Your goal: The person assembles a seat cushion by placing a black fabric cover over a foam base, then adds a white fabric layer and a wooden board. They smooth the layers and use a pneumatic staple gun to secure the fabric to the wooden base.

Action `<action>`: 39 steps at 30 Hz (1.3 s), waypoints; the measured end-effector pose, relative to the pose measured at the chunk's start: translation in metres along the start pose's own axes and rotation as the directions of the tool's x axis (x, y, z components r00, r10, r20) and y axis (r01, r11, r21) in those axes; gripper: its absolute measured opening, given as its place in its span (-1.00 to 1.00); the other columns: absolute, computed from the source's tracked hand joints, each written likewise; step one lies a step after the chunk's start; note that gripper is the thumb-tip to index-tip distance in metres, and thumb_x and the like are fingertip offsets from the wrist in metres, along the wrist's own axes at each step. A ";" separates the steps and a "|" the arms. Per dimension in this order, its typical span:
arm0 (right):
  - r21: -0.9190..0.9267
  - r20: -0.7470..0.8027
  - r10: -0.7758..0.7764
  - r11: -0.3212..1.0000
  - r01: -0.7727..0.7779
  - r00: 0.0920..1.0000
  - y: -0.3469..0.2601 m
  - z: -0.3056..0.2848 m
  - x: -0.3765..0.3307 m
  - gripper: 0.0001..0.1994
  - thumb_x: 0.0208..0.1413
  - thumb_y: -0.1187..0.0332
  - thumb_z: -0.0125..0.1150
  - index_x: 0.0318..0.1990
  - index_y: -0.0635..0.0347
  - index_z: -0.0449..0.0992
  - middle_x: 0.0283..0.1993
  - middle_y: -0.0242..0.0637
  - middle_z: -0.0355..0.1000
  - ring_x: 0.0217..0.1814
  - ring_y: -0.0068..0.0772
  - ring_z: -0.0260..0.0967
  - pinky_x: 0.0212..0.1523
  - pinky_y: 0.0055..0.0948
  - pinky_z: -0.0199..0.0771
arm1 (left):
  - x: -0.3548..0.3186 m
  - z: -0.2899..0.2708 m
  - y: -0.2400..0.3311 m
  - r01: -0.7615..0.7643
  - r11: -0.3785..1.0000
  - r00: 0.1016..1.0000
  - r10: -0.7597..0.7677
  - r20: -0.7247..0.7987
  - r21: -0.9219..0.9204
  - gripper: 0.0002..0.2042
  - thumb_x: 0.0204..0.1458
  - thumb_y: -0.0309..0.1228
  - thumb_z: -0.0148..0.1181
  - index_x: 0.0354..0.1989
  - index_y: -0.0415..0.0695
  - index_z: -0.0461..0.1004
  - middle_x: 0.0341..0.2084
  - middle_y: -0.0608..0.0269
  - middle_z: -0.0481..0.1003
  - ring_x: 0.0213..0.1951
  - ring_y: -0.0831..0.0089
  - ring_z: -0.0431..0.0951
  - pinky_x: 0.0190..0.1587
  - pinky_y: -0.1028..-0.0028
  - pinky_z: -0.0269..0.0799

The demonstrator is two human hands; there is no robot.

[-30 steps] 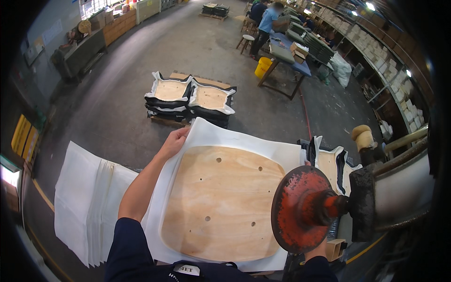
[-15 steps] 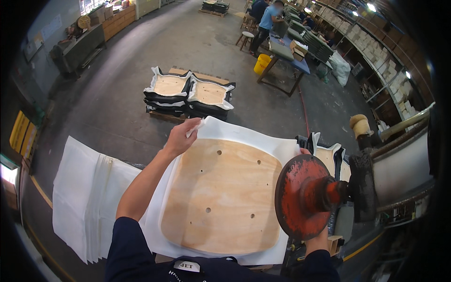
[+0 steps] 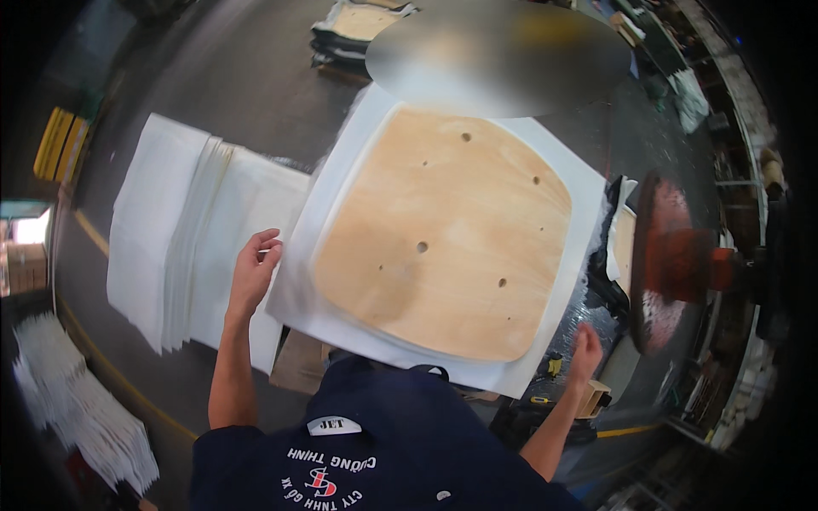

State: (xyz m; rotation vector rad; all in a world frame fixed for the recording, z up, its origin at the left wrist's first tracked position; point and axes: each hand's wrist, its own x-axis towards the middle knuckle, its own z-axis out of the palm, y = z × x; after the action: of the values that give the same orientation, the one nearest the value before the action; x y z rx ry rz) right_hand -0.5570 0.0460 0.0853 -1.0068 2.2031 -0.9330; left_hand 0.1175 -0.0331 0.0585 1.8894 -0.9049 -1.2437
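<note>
A pale plywood chair seat [image 3: 452, 213] with several drilled holes lies on a white foam-like sheet [image 3: 558, 307], which sticks out all around it. My left hand [image 3: 257, 268] is beside the sheet's left edge, fingers loosely bent and nothing visible in them. Off the sheet's lower right corner, my right hand [image 3: 584, 351] hovers with its fingers up and slightly apart, a little smeared, seemingly holding nothing. To the right stands a red, worn round plate [image 3: 669, 255] on a shaft, blurred. A blurred oval hides the area beyond the seat.
A stack of white sheets [image 3: 162, 230] lies at the left, another white pile [image 3: 85, 404] lower left. Covered seats [image 3: 362, 25] are stacked on the floor ahead. Below the red plate sits a small wooden box [image 3: 592, 399]. Yellow racks [image 3: 60, 145] stand far left.
Both hands have come off the sheet's far corners and drawn back toward me. The view has tilted down and turned; seat and sheet appear higher and rotated, the red plate farther right.
</note>
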 end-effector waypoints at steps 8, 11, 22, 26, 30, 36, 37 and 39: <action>0.168 0.178 0.393 0.891 -0.422 0.902 0.017 0.017 -0.101 -0.53 0.36 0.26 0.08 0.34 0.24 0.26 -0.04 -0.28 0.53 -0.28 -0.62 0.47 -0.35 -0.60 0.48 | -0.023 -0.001 -0.010 0.110 0.985 0.993 -0.115 0.033 0.136 -0.51 0.16 -0.25 0.21 0.21 -0.27 0.40 -0.12 0.10 0.54 -0.09 0.43 0.51 -0.03 0.49 0.41; 0.153 0.244 0.370 0.898 -0.412 0.897 0.026 0.017 -0.104 -0.57 0.34 0.27 0.10 0.27 0.29 0.35 -0.14 -0.35 0.53 -0.33 -0.68 0.43 -0.36 -0.61 0.45 | -0.021 -0.005 -0.021 0.121 0.971 0.984 -0.144 0.102 0.206 -0.57 0.15 -0.24 0.22 0.09 -0.31 0.46 -0.23 0.17 0.56 -0.19 0.48 0.51 -0.11 0.50 0.42; 0.090 0.405 0.380 0.888 -0.450 0.831 0.026 0.027 -0.073 -0.73 0.27 0.15 0.19 -0.20 0.20 0.52 -0.48 -0.51 0.40 -0.51 -0.66 0.31 -0.56 -0.52 0.25 | -0.016 0.011 -0.037 0.018 1.000 0.984 -0.022 0.175 0.022 -0.73 0.13 -0.30 0.20 -0.13 -0.25 0.45 -0.36 0.26 0.50 -0.34 0.54 0.46 -0.27 0.45 0.42; 0.043 0.389 0.358 0.913 -0.405 0.849 0.027 0.033 -0.071 -0.66 0.26 0.20 0.19 -0.01 0.32 0.53 -0.27 -0.31 0.55 -0.35 -0.54 0.47 -0.41 -0.50 0.43 | -0.032 0.026 -0.012 0.114 0.981 0.991 -0.102 0.082 -0.154 -0.69 0.11 -0.34 0.17 -0.05 -0.29 0.42 -0.26 0.14 0.54 -0.24 0.47 0.53 -0.20 0.40 0.47; 0.183 0.392 0.337 0.883 -0.432 0.856 0.011 0.039 -0.068 -0.69 0.22 0.37 0.13 0.02 0.40 0.52 -0.17 -0.18 0.58 -0.22 -0.46 0.54 -0.23 -0.44 0.53 | -0.010 0.023 -0.028 -0.001 1.000 0.976 0.000 0.218 0.003 -0.61 0.07 -0.39 0.18 0.05 -0.32 0.39 -0.23 0.08 0.57 -0.23 0.39 0.58 -0.18 0.39 0.49; 0.297 0.337 0.258 0.883 -0.363 0.905 0.003 0.041 -0.071 -0.72 0.18 0.43 0.11 -0.02 0.40 0.55 -0.19 -0.21 0.58 -0.24 -0.48 0.53 -0.21 -0.50 0.52 | -0.021 0.025 -0.010 -0.169 0.922 0.984 0.140 0.108 0.348 -0.62 0.04 -0.46 0.17 0.05 -0.34 0.42 -0.22 0.11 0.58 -0.25 0.44 0.58 -0.20 0.42 0.50; 0.312 0.322 0.241 0.886 -0.343 0.916 0.005 0.041 -0.072 -0.73 0.18 0.43 0.12 -0.02 0.39 0.55 -0.19 -0.22 0.59 -0.24 -0.49 0.52 -0.20 -0.51 0.52 | -0.017 0.021 -0.008 -0.121 0.934 0.986 0.073 0.151 0.337 -0.63 0.04 -0.45 0.16 0.03 -0.35 0.43 -0.23 0.11 0.58 -0.26 0.42 0.59 -0.19 0.42 0.50; 0.378 0.265 0.211 0.875 -0.303 0.941 0.024 0.037 -0.070 -0.73 0.16 0.43 0.11 -0.04 0.38 0.55 -0.20 -0.22 0.58 -0.24 -0.45 0.53 -0.19 -0.50 0.53 | -0.014 0.015 -0.003 -0.031 0.981 0.972 -0.015 0.235 0.189 -0.64 0.04 -0.45 0.15 0.01 -0.35 0.46 -0.24 0.12 0.59 -0.26 0.41 0.59 -0.17 0.42 0.50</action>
State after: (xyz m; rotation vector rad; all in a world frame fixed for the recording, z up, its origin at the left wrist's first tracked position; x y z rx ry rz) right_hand -0.5009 0.0999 0.0564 -0.5644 1.7957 -1.0502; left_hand 0.1001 -0.0222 0.0574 1.9084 -1.1939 -1.4426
